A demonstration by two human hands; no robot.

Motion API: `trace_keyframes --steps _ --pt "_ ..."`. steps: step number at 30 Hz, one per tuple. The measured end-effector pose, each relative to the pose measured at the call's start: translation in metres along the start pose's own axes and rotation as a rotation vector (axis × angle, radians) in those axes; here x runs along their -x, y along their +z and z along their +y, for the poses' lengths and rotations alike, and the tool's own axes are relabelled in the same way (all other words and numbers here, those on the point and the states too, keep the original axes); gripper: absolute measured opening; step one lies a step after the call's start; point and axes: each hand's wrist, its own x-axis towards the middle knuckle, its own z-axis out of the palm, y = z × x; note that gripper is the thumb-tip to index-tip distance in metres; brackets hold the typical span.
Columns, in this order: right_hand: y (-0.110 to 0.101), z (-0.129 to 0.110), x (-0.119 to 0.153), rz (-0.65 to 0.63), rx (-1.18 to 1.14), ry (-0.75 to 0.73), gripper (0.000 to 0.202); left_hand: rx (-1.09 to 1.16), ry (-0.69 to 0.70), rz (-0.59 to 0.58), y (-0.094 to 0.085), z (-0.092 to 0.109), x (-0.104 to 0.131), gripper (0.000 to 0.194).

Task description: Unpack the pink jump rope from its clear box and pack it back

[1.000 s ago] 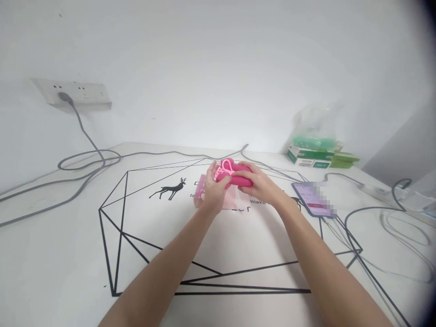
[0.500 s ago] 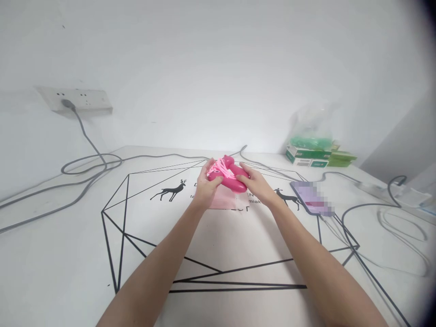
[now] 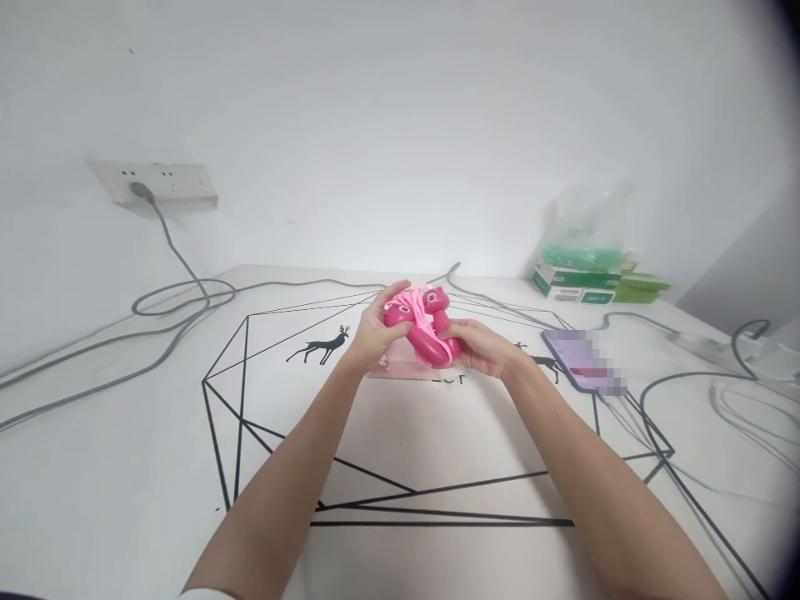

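Observation:
A pink jump rope, its cord (image 3: pixel 420 302) bundled around two dark pink handles (image 3: pixel 431 346) with eye-like markings on their rounded ends, is held up between both hands just above the table. My left hand (image 3: pixel 373 332) is closed around its left side, thumb in front on one handle end. At the lower right, my right hand (image 3: pixel 480 346) grips a handle between thumb and fingers; some of those fingers are hidden. Below the bundle lies a flat, pale pink piece (image 3: pixel 406 368), partly covered from view.
A phone (image 3: pixel 581 362) lies on the printed white tabletop (image 3: pixel 437 450) to the right. Behind it are green and white boxes (image 3: pixel 572 279) under a clear plastic bag (image 3: pixel 584 225). Grey cables (image 3: pixel 181 329) run along the left from a wall socket (image 3: pixel 181 185).
Both hands have turned the jump rope, so the eye-marked handle ends now face me. My right hand has shifted lower on the handle. The whole view has swung slightly left.

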Motion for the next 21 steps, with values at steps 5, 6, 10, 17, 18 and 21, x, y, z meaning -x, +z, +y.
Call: trace_keyframes --steps 5,6,10,17,18,21 --pt "0.0 -0.001 0.003 -0.094 -0.041 -0.011 0.022 -0.006 0.025 0.008 0.0 0.005 -0.001 0.062" --pt "0.0 -0.001 0.003 -0.113 -0.047 -0.011 0.025 -0.009 0.031 0.009 0.0 0.006 -0.001 0.062" --pt "-0.001 0.004 0.003 -0.154 -0.076 0.004 0.031 -0.023 0.038 -0.019 0.002 0.012 -0.001 0.062" --pt "0.004 0.008 0.002 -0.181 -0.106 0.048 0.041 0.128 -0.005 0.015 0.007 0.002 0.0 0.063" --pt "0.005 0.008 0.002 -0.168 -0.102 0.044 0.04 0.161 -0.02 0.031 0.008 -0.001 0.0 0.063" --pt "0.006 0.007 0.002 -0.101 -0.076 0.044 0.038 0.262 -0.095 0.084 0.012 -0.008 -0.002 0.067"
